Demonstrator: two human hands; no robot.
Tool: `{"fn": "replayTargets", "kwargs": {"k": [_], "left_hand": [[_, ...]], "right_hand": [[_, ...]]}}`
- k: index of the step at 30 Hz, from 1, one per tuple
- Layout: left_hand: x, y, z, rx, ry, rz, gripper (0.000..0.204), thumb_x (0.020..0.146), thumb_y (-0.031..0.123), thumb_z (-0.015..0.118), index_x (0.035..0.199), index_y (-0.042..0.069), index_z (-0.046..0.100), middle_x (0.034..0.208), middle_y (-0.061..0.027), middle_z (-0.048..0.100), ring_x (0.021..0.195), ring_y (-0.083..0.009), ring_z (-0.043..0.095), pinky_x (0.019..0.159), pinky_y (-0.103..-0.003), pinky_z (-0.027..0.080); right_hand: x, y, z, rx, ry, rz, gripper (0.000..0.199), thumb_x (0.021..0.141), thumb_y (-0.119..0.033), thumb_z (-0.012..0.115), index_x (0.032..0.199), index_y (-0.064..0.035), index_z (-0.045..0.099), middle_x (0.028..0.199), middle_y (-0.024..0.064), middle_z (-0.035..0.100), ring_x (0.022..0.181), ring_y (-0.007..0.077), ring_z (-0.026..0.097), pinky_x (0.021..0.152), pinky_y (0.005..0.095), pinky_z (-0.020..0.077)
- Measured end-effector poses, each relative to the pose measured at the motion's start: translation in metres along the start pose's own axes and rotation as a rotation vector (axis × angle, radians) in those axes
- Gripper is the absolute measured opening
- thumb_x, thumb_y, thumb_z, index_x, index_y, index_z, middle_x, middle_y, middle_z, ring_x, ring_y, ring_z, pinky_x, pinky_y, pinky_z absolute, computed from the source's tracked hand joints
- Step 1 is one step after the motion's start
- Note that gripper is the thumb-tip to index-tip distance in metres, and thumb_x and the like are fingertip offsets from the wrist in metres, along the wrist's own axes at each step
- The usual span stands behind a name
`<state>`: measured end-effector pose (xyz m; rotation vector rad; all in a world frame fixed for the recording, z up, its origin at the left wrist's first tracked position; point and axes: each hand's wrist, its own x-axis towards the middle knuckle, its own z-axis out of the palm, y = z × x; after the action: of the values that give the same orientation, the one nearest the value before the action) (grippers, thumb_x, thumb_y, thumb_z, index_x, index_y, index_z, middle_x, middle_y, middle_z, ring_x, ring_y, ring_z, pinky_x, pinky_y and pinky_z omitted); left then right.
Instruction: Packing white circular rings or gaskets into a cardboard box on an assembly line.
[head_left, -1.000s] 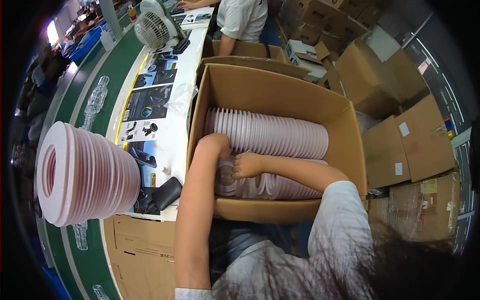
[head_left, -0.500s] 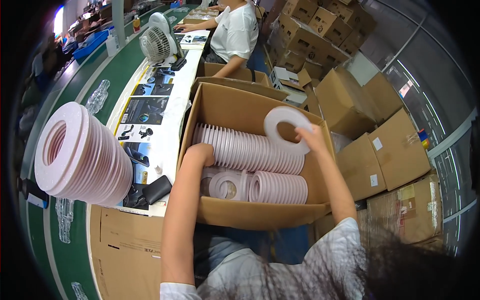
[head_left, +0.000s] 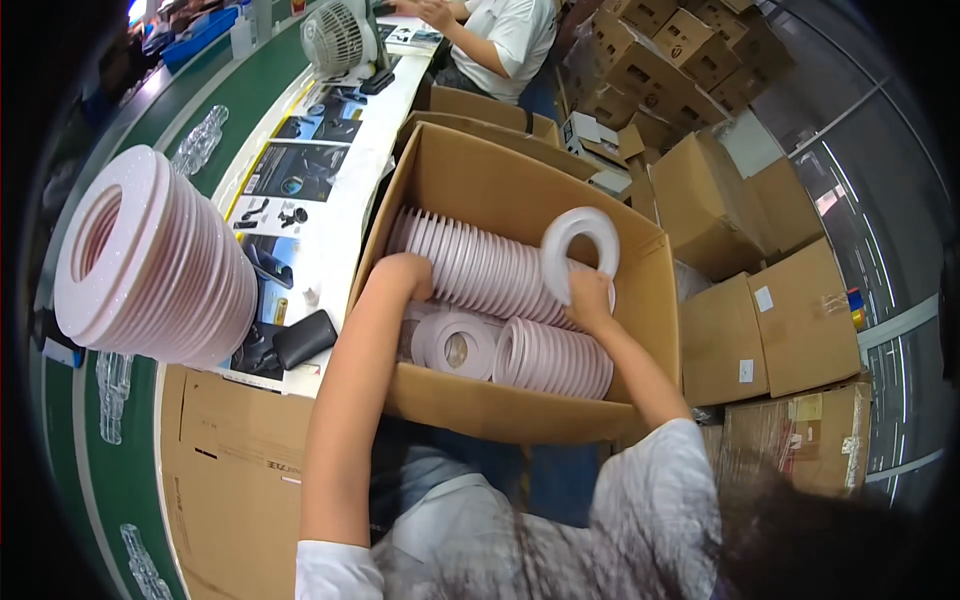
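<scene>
An open cardboard box [head_left: 510,405] stands in front of me with pale pink ring-shaped discs inside. A long row of upright discs [head_left: 480,262] fills its far part. Closer to me lie a shorter row of discs [head_left: 560,358] and a disc facing up [head_left: 430,345]. My right hand [head_left: 590,298] grips the lower edge of a single whitish-pink ring [head_left: 585,220], tilted near the right end of the long row. At that row's left end my left hand [head_left: 408,274] reaches into the box; its fingers are hidden.
A tall stack of pink discs [head_left: 200,270] stands on the left beside a black case [head_left: 305,340] on the worktable. Beyond are a fan [head_left: 335,40] and a co-worker [head_left: 505,45]. Green conveyor [head_left: 215,165] holds clear plastic pieces. Cartons [head_left: 800,310] crowd the right.
My right hand has brought the ring down and slightly right, against the end of the long row. My left hand stays at the row's left end. The view has shifted a little.
</scene>
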<state>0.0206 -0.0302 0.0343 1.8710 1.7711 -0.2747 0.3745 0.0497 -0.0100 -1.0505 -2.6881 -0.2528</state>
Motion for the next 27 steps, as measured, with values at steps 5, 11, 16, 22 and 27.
{"fn": "replayTargets", "kwargs": {"k": [5,11,16,22,27], "left_hand": [[0.015,-0.016,0.020,0.009,-0.005,-0.001,0.029,0.070,0.017,0.062,0.096,0.005,0.070,0.101,-0.0175,0.065,0.097,-0.0289,0.063,0.084,-0.037,0.050],[0.008,-0.009,0.018,-0.011,-0.020,0.001,0.030,0.071,0.018,0.061,0.096,0.004,0.069,0.103,-0.0184,0.064,0.098,-0.0298,0.063,0.083,-0.038,0.050],[0.002,0.004,0.003,-0.060,-0.066,0.021,0.030,0.072,0.017,0.060,0.097,0.003,0.069,0.106,-0.0192,0.063,0.100,-0.0315,0.061,0.085,-0.038,0.049],[0.007,-0.010,0.022,-0.041,-0.095,0.023,0.031,0.073,0.021,0.059,0.095,0.001,0.069,0.102,-0.0204,0.063,0.097,-0.0327,0.062,0.085,-0.039,0.048],[0.003,0.000,0.019,-0.018,-0.023,0.023,0.034,0.073,0.026,0.060,0.092,-0.001,0.068,0.099,-0.0212,0.064,0.094,-0.0337,0.062,0.085,-0.038,0.048]], "right_hand": [[0.016,0.002,-0.016,0.240,-0.033,0.152,0.030,0.059,-0.003,0.058,0.088,-0.0021,0.051,0.074,0.0259,0.057,0.077,0.0436,0.057,0.069,0.0475,0.0443],[-0.019,0.018,-0.001,0.145,-0.722,0.015,0.030,0.064,-0.003,0.054,0.093,0.0000,0.051,0.085,0.0264,0.061,0.087,0.0431,0.058,0.074,0.0469,0.0459],[-0.033,0.041,-0.016,0.160,-0.887,0.015,0.030,0.067,-0.009,0.057,0.096,-0.0025,0.052,0.085,0.0261,0.061,0.083,0.0444,0.058,0.072,0.0466,0.0476],[-0.037,0.025,-0.013,0.287,-0.309,0.277,0.029,0.065,-0.011,0.056,0.091,0.0019,0.053,0.085,0.0263,0.061,0.086,0.0412,0.060,0.075,0.0454,0.0475],[-0.044,0.024,0.000,0.211,0.269,0.507,0.021,0.064,-0.011,0.056,0.081,0.0015,0.055,0.081,0.0272,0.060,0.083,0.0433,0.059,0.070,0.0488,0.0453]]}}
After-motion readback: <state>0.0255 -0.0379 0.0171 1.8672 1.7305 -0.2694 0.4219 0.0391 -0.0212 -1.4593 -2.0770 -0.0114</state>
